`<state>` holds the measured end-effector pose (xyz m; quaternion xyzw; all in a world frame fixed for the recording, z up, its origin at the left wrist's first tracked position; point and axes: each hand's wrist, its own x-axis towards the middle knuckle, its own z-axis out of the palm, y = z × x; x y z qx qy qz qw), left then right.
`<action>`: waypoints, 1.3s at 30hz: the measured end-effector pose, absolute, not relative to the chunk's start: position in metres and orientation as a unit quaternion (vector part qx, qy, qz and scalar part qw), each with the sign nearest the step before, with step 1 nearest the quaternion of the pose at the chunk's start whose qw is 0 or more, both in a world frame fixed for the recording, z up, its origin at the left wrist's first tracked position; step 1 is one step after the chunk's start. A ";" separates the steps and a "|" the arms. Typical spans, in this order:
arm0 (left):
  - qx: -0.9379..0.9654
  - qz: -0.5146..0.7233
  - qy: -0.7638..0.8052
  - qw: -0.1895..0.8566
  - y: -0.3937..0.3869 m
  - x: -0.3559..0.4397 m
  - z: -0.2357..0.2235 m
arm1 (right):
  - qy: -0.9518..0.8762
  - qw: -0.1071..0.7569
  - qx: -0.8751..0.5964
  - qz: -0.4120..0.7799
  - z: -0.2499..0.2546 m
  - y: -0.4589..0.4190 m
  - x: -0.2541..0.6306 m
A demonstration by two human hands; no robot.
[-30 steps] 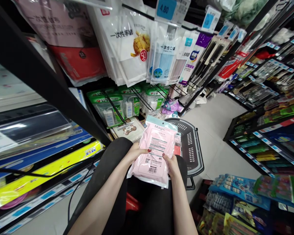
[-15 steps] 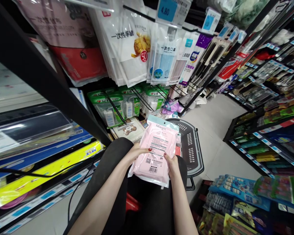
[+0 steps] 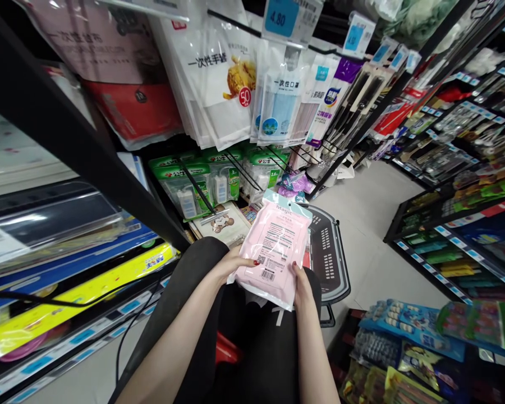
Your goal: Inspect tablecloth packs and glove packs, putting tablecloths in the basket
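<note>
A pink plastic packet with a pale green top edge, marked "Magic", is held above my lap, its printed side with a barcode facing me. My left hand grips its lower left edge, thumb on the front and fingers hidden behind. At the lower right edge my right hand is closed on it in the same way. A small white strip shows just below the packet. Beyond the packet, on the floor, is a dark shopping basket, partly covered by it.
Hanging bags of disposable gloves and face masks fill the rack ahead. Green-topped plug packs hang below. A black shelf post slants at my left. Snack packets lie at the right, beside the tiled aisle.
The packet has moved slightly up and to the right, tilting in my hands. More of the white strip beneath it shows now. Both hands have kept hold.
</note>
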<state>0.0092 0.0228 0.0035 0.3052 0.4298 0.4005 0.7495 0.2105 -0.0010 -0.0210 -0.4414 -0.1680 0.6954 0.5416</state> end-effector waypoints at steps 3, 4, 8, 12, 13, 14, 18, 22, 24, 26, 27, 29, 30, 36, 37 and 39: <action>0.296 0.415 0.451 0.733 0.024 0.009 0.004 | -0.200 0.509 -0.445 0.709 -0.018 -0.001 0.207; 0.296 0.416 0.453 0.731 0.024 0.009 0.004 | -0.210 0.504 -0.449 0.707 -0.016 -0.001 0.206; 0.302 0.404 0.440 0.743 0.023 0.009 0.004 | -0.237 0.508 -0.464 0.686 -0.014 -0.002 0.204; 0.324 0.386 0.421 0.755 0.022 0.010 0.004 | -0.252 0.518 -0.482 0.660 -0.015 -0.002 0.204; 0.330 0.383 0.420 0.754 0.022 0.010 0.003 | -0.253 0.519 -0.486 0.657 -0.015 -0.002 0.204; 0.335 0.381 0.421 0.752 0.022 0.009 0.003 | -0.254 0.518 -0.488 0.655 -0.015 -0.002 0.204; 0.349 0.376 0.419 0.749 0.022 0.009 0.000 | -0.262 0.516 -0.494 0.649 -0.015 -0.002 0.204; 0.353 0.378 0.406 0.753 0.023 0.008 -0.003 | -0.264 0.517 -0.502 0.641 -0.015 -0.002 0.204; 0.352 0.379 0.407 0.752 0.023 0.008 -0.005 | -0.270 0.517 -0.499 0.641 -0.016 -0.002 0.204; 0.353 0.381 0.411 0.749 0.023 0.008 -0.006 | -0.278 0.517 -0.495 0.641 -0.017 -0.002 0.205; 0.354 0.381 0.414 0.747 0.023 0.008 -0.006 | -0.281 0.517 -0.494 0.640 -0.018 -0.002 0.205; 0.357 0.380 0.418 0.744 0.023 0.008 -0.007 | -0.286 0.518 -0.492 0.639 -0.020 -0.002 0.205; 0.359 0.380 0.420 0.742 0.023 0.008 -0.007 | -0.287 0.518 -0.491 0.639 -0.020 -0.002 0.205; 0.368 0.379 0.427 0.734 0.023 0.008 -0.007 | -0.280 0.510 -0.497 0.644 -0.019 -0.002 0.205; 0.371 0.379 0.428 0.732 0.023 0.008 -0.007 | -0.281 0.511 -0.496 0.644 -0.019 -0.002 0.205; 0.378 0.379 0.430 0.727 0.024 0.008 -0.007 | -0.283 0.514 -0.492 0.643 -0.019 -0.002 0.204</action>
